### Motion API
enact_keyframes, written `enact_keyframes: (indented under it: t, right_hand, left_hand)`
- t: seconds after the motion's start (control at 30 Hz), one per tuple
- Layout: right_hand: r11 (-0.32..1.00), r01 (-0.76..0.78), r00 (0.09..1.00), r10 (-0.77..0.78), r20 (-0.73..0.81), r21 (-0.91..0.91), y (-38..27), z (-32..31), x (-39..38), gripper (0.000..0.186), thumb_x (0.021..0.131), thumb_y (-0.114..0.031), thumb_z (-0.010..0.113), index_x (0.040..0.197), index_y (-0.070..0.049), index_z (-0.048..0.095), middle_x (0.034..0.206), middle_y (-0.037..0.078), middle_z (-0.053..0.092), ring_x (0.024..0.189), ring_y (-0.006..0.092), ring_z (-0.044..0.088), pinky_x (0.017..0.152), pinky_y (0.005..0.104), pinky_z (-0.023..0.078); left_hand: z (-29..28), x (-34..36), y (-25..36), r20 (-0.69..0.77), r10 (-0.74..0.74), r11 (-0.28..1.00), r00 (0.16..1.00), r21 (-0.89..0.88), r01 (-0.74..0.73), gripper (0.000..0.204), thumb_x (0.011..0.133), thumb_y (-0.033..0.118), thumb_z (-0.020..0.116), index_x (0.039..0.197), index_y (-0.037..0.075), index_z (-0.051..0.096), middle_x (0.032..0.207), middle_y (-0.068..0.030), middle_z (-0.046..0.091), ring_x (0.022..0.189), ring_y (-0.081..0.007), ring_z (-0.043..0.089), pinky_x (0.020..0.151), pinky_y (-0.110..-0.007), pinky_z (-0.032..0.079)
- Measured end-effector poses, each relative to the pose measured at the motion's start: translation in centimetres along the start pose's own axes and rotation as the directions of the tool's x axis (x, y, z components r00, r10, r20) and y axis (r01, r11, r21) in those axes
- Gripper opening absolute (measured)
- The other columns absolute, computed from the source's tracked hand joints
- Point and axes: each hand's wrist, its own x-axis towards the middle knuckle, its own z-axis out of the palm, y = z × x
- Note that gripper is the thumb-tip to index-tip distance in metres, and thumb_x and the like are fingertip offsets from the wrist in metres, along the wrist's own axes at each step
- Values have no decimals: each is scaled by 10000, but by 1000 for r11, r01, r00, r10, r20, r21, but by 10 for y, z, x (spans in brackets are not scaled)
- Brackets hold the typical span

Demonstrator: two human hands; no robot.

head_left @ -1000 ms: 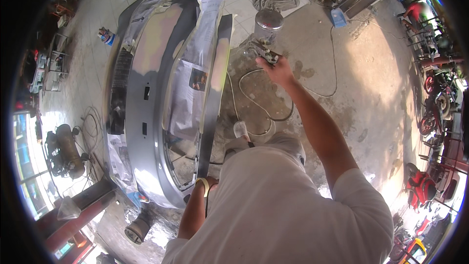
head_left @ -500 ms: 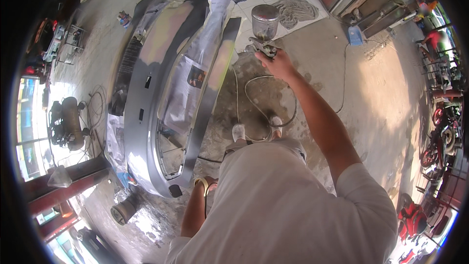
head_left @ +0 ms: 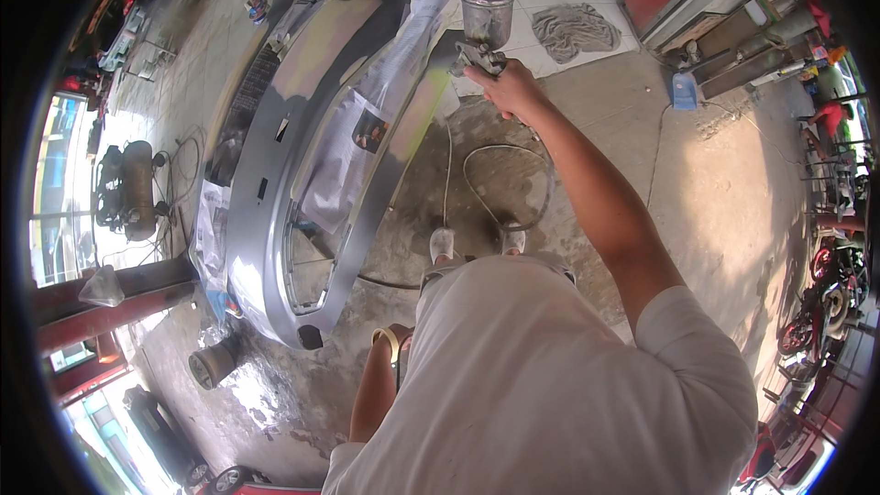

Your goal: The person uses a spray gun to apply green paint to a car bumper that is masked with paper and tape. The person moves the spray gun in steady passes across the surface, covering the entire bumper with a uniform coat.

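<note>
- A worker's right hand [head_left: 513, 90], at the end of an outstretched arm, closes around a spray gun [head_left: 478, 59], its round metal cup [head_left: 488, 14] sitting just beyond the fingers.
- The left hand [head_left: 401, 335] hangs low beside the white shirt [head_left: 550, 376], a yellowish band [head_left: 389, 343] at the wrist; partly hidden, it does not show whether it is open or holding anything.
- A grey car bumper [head_left: 249, 243], patched with pale yellow and pink, stretches left of the right hand and ahead of the left, masked with printed paper [head_left: 344, 165].
- Below the right hand, a hose [head_left: 503, 147] loops across the stained concrete floor [head_left: 587, 142].
- A crumpled grey cloth [head_left: 577, 32] lies beyond the right hand, to its right.
</note>
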Motion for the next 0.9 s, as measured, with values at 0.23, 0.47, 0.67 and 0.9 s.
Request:
enact_keyframes:
  t: [0.23,0.47,0.67,0.9]
  right_hand:
    - [987,-46,997,35,71,155,-29,11,-15,432,979,-428,683,1121,-20,693,719,71,637,373,109,428,340,309,378]
    - [979,-147,989,147,12,142,-25,23,-14,430,971,-442,690,1099,-32,680,700,38,610,400,99,424,350,308,367]
    - [967,-228,962,242,-125,114,20,52,-9,428,948,-448,717,1044,-34,669,695,34,604,419,102,452,349,303,364]
    - [966,-222,940,248,-236,130,12,67,-29,412,953,-438,715,1046,-39,672,736,39,605,432,92,437,360,287,360]
  left_hand:
    - [-10,-2,-14,25,-2,1000,1000,17,2,395,955,265,577,1332,144,573,920,-137,736,803,-313,708,690,-433,535]
    - [-43,-2,-34,47,9,999,999,53,-12,394,958,273,576,1328,137,583,947,-128,741,827,-303,712,712,-420,540]
    - [-61,-2,-67,73,19,996,997,84,-25,393,961,281,575,1324,132,591,970,-121,745,849,-294,714,731,-408,544]
    - [-68,-12,-103,96,36,993,995,105,-46,394,963,289,574,1320,125,600,996,-112,750,874,-284,718,753,-395,550]
